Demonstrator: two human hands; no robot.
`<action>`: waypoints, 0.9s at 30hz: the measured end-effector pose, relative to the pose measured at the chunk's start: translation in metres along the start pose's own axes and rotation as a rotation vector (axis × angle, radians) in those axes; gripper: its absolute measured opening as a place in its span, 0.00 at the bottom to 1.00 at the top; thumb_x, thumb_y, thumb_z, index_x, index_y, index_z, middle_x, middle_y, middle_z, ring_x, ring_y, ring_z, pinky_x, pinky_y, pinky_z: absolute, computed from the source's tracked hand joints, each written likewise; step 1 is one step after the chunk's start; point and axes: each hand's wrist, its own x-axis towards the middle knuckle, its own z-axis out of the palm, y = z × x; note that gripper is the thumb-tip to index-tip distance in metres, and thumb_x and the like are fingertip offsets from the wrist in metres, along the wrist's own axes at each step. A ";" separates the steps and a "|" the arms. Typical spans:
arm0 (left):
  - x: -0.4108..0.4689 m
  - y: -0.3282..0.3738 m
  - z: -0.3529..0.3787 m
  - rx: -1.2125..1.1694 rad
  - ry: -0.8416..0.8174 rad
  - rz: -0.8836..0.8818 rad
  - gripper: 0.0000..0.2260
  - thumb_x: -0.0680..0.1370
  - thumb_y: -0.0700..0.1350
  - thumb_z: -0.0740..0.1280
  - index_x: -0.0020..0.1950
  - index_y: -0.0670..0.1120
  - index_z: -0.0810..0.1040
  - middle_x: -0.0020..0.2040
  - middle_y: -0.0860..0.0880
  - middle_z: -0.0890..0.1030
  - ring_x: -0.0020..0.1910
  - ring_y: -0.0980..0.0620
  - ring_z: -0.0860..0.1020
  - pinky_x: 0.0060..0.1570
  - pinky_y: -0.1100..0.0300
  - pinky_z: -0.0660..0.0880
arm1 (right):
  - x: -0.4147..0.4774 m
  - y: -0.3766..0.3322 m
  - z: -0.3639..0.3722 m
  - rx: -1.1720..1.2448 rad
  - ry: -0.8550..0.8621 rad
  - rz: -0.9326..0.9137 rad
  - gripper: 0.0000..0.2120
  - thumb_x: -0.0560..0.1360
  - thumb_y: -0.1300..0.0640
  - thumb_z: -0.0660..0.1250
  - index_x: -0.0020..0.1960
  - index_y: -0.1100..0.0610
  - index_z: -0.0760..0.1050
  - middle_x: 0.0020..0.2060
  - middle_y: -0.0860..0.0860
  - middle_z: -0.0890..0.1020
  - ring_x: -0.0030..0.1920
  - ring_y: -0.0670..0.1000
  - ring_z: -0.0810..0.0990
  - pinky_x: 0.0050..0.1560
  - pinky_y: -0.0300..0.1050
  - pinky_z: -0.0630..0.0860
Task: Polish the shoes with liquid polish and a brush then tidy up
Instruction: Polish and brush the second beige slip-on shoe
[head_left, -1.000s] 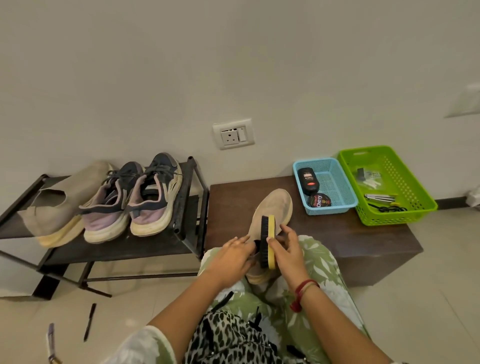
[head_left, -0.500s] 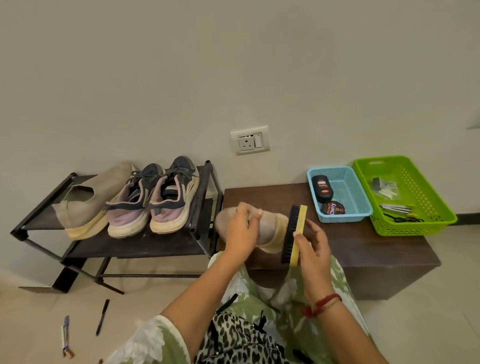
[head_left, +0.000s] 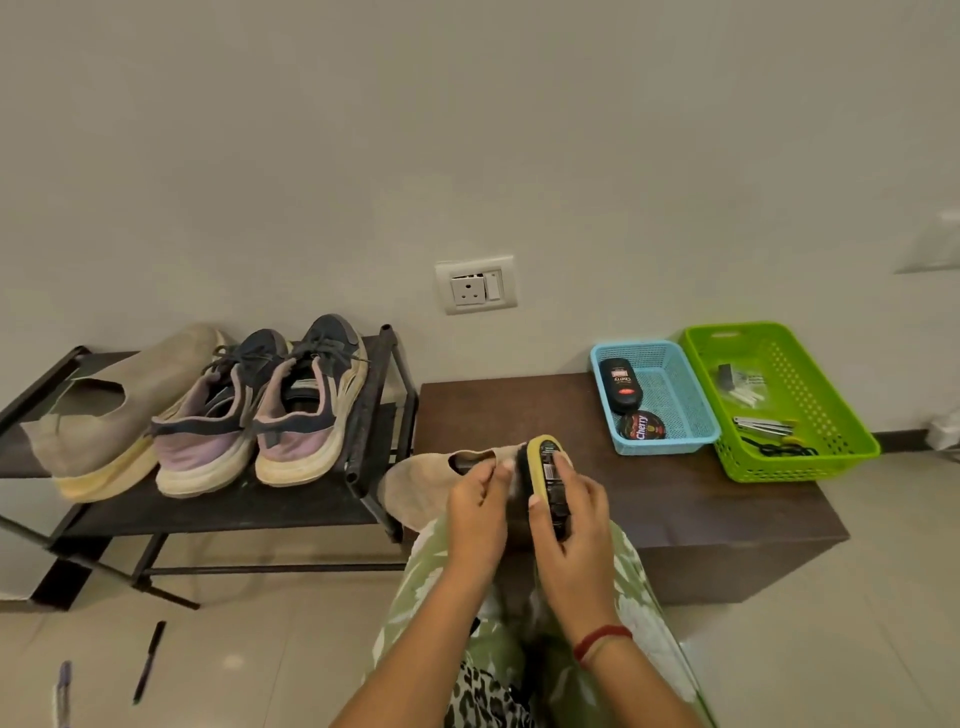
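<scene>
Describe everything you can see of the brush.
The brush has a rounded yellow back, wood or plastic, bearing a dark barcoded label, with black bristles on its left side. It stands on edge in front of the bench, bristles against the shoe. The right hand grips it, fingers curled over the back.

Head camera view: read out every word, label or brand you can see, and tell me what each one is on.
"Cherry": round black tin in the blue basket.
Black polish bottle beside it: label too blurred to read.
Brush in the right hand: barcode sticker, print too small to read.
Beige shoe in the left hand: no text visible.
</scene>
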 end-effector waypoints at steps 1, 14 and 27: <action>-0.003 -0.004 0.003 0.031 0.021 0.027 0.18 0.78 0.55 0.62 0.39 0.41 0.75 0.33 0.44 0.77 0.31 0.44 0.72 0.34 0.48 0.71 | 0.000 0.005 0.000 -0.017 0.001 0.023 0.21 0.78 0.54 0.64 0.70 0.50 0.67 0.54 0.46 0.70 0.52 0.35 0.73 0.45 0.22 0.68; -0.014 -0.027 0.027 0.636 0.093 0.115 0.01 0.76 0.46 0.69 0.46 0.51 0.79 0.42 0.55 0.82 0.53 0.51 0.80 0.73 0.46 0.39 | 0.019 0.026 0.009 0.206 0.128 0.310 0.18 0.79 0.51 0.61 0.68 0.52 0.68 0.56 0.42 0.72 0.57 0.31 0.70 0.59 0.32 0.66; 0.022 -0.037 0.018 0.509 -0.043 0.406 0.08 0.79 0.52 0.57 0.52 0.52 0.72 0.68 0.49 0.73 0.75 0.56 0.52 0.74 0.52 0.49 | 0.014 0.028 0.006 0.290 0.101 0.363 0.15 0.76 0.53 0.66 0.62 0.42 0.71 0.59 0.47 0.77 0.58 0.45 0.77 0.60 0.51 0.76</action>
